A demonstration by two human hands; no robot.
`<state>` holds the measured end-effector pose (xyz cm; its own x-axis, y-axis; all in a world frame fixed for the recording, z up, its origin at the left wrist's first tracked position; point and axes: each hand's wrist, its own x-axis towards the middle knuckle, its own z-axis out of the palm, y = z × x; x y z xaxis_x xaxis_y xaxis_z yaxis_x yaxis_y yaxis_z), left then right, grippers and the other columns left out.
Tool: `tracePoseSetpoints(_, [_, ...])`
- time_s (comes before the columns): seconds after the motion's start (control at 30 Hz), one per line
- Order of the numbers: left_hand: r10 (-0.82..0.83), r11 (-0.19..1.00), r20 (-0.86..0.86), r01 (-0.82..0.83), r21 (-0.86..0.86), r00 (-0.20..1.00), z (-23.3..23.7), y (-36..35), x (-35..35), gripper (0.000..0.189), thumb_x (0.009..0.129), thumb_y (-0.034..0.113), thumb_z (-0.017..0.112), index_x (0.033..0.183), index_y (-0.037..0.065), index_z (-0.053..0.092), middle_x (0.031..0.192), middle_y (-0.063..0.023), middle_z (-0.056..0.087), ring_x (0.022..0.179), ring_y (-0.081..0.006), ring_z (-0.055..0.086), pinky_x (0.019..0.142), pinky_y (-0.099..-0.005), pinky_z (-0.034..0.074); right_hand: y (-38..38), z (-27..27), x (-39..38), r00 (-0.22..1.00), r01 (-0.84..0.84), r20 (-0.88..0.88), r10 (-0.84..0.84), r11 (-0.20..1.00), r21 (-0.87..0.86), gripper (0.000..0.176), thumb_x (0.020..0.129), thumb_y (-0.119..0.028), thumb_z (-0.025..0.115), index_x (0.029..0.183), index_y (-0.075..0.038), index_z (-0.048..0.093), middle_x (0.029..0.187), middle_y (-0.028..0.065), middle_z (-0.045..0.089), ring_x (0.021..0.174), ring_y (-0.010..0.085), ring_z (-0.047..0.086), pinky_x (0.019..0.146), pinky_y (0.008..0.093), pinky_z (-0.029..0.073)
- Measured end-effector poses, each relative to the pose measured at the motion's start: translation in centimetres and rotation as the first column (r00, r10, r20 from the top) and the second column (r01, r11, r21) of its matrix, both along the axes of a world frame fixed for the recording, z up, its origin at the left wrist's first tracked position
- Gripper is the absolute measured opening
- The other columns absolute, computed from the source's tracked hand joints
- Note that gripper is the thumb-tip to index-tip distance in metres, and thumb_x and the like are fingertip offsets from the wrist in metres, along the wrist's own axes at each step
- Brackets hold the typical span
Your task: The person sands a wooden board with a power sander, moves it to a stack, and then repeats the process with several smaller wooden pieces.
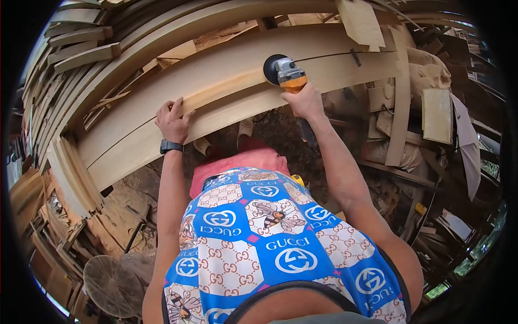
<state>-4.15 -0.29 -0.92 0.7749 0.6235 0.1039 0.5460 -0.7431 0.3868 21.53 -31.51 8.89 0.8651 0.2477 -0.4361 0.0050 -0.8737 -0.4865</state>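
A narrow wooden strip (226, 86) lies lengthwise on wide pale planks (129, 146). At its left end, my left hand (174, 123) grips it between thumb and fingers, with a dark watch on the wrist. My right hand (306, 102) is closed around the orange and grey body of an angle grinder (292, 77). The round dark disc (274, 69) on the grinder sits at the strip's right end, overlapping it in this view. Below my right hand, the tool's dark rear end (306, 132) points back toward me.
Long curved boards (156, 32) are stacked behind the planks and at the left. A loose board (361, 24) juts over the far right end. An upright board (398, 97) stands at the right, near a fan guard-like round mesh (113, 286) at lower left. Scrap wood surrounds my feet.
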Motion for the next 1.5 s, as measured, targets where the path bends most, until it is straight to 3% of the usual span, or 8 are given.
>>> tracePoseSetpoints(0.2, [-0.039, 0.992, 0.002, 0.039, -0.121, 0.999, 0.6, 1.4, -0.3, 0.061, 0.078, 0.037, 0.088, 0.132, 0.014, 0.072, 0.129, -0.012, 0.064, 0.122, -0.0333, 0.055, 0.106, -0.0496, 0.044, 2.5, -0.1, -2.6, 0.997, -0.033, 0.066, 0.034, 0.999, -0.009, 0.051, 0.073, -0.036, 0.077, 0.101, 0.007, 0.072, 0.093, 0.0279, 0.075, 0.093, 0.0409, 0.075, 0.085, 0.0457, 0.059])
tracePoseSetpoints(0.33, [0.018, 0.979, 0.076, -0.002, -0.202, 0.997, 0.6, 4.4, -3.3, 0.06, 0.078, 0.034, 0.087, 0.131, 0.012, 0.071, 0.133, -0.0144, 0.065, 0.122, -0.0379, 0.057, 0.104, -0.0501, 0.047, 5.6, 1.5, -6.0, 0.998, -0.045, -0.038, 0.044, 0.999, -0.022, 0.05, 0.074, -0.034, 0.076, 0.105, 0.005, 0.072, 0.095, 0.0267, 0.076, 0.095, 0.0396, 0.075, 0.087, 0.0448, 0.059])
tracePoseSetpoints(0.9, [0.234, 0.883, 0.202, -0.121, -0.453, 0.951, 1.0, 11.5, -19.0, 0.045, 0.085, 0.022, 0.082, 0.122, -0.001, 0.074, 0.113, -0.0196, 0.073, 0.1, -0.0312, 0.07, 0.09, -0.0403, 0.057, 18.1, 0.6, -17.8, 0.973, -0.23, 0.012, 0.23, 0.973, 0.02, 0.048, 0.072, -0.034, 0.075, 0.1, 0.006, 0.074, 0.098, 0.0277, 0.076, 0.098, 0.0397, 0.075, 0.09, 0.0448, 0.059])
tracePoseSetpoints(1.07, [0.252, 0.86, 0.2, -0.124, -0.496, 0.947, 1.1, 11.0, -18.9, 0.045, 0.085, 0.023, 0.082, 0.123, -0.001, 0.073, 0.111, -0.0191, 0.074, 0.097, -0.0298, 0.07, 0.088, -0.0397, 0.057, 19.3, 0.7, -18.7, 0.964, -0.267, 0.0, 0.267, 0.964, -0.003, 0.048, 0.073, -0.034, 0.075, 0.1, 0.006, 0.074, 0.098, 0.0281, 0.076, 0.099, 0.0399, 0.075, 0.09, 0.0449, 0.058])
tracePoseSetpoints(1.23, [0.096, 0.902, 0.251, 0.022, -0.43, 0.963, 0.4, 9.7, -15.2, 0.042, 0.084, 0.025, 0.081, 0.118, 0.001, 0.076, 0.109, -0.019, 0.074, 0.099, -0.0343, 0.07, 0.091, -0.0439, 0.055, 18.2, 0.0, -18.3, 0.955, -0.287, 0.061, 0.289, 0.957, -0.044, 0.049, 0.073, -0.035, 0.076, 0.1, 0.006, 0.074, 0.097, 0.0282, 0.076, 0.097, 0.0397, 0.075, 0.09, 0.0448, 0.059])
tracePoseSetpoints(1.33, [-0.024, 0.968, 0.223, 0.078, -0.237, 0.975, 0.5, 7.9, -12.1, 0.04, 0.083, 0.029, 0.081, 0.113, 0.005, 0.077, 0.108, -0.0159, 0.075, 0.101, -0.0347, 0.068, 0.093, -0.0472, 0.052, 16.4, 0.6, -16.9, 0.98, -0.201, 0.011, 0.201, 0.979, -0.025, 0.049, 0.073, -0.034, 0.077, 0.101, 0.006, 0.074, 0.097, 0.0278, 0.076, 0.096, 0.0382, 0.076, 0.088, 0.0434, 0.059])
tracePoseSetpoints(1.43, [-0.02, 0.974, 0.145, 0.052, -0.221, 0.989, 0.4, 6.2, -8.9, 0.035, 0.085, 0.039, 0.08, 0.103, 0.009, 0.08, 0.1, -0.0112, 0.077, 0.101, -0.0328, 0.067, 0.093, -0.048, 0.048, 13.5, 1.1, -14.5, 0.996, -0.054, -0.076, 0.054, 0.999, 0.006, 0.049, 0.072, -0.034, 0.077, 0.1, 0.006, 0.074, 0.095, 0.0266, 0.076, 0.095, 0.0361, 0.076, 0.087, 0.0419, 0.06])
tracePoseSetpoints(1.5, [0.016, 0.952, 0.019, -0.01, -0.307, 1.0, 0.5, 5.8, -6.8, 0.034, 0.087, 0.042, 0.078, 0.098, 0.01, 0.08, 0.096, -0.0102, 0.077, 0.1, -0.0325, 0.068, 0.093, -0.0478, 0.047, 11.1, 1.5, -12.8, 0.999, -0.014, 0.046, 0.012, 1.0, 0.023, 0.049, 0.071, -0.034, 0.078, 0.099, 0.006, 0.075, 0.092, 0.0246, 0.077, 0.094, 0.0336, 0.077, 0.086, 0.0412, 0.06])
